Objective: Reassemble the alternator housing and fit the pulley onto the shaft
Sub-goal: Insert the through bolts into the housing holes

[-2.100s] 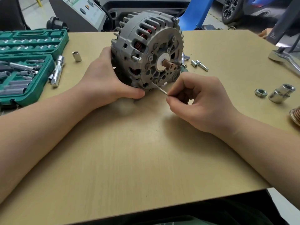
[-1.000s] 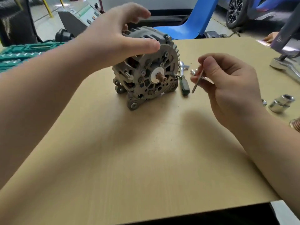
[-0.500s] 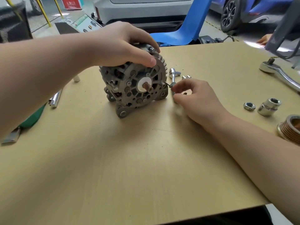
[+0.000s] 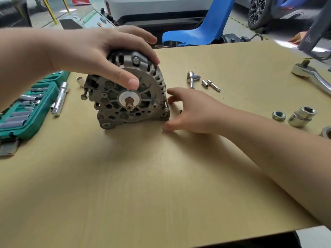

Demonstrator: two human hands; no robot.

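1. The left hand (image 4: 107,56) grips the top of the alternator (image 4: 129,93), fingers curled over its finned rim and the thumb pressed on the front face just above the shaft (image 4: 129,104).
2. The right hand (image 4: 195,111) lies just beside the alternator's right edge, fingers loosely spread and holding nothing that can be seen; its fingertips are near a long bolt (image 4: 165,106) that sticks out of the housing there.
3. The alternator stands upright on the table (image 4: 161,176), shaft end facing the camera and bare. Another bolt (image 4: 85,93) protrudes on its left side.
4. Behind the right hand lie a small ratchet (image 4: 192,77), a small socket (image 4: 205,83) and a short extension (image 4: 214,85); the hand hides the ratchet's handle.
5. Left of the alternator are a loose socket (image 4: 79,81), a chrome tube tool (image 4: 60,99) and an open green socket case (image 4: 26,111).
6. Well to the right sit a nut (image 4: 278,115) just beside a large socket (image 4: 301,119), with the pulley (image 4: 326,132) at the frame edge.
7. A large ratchet (image 4: 311,76) lies at the far right.
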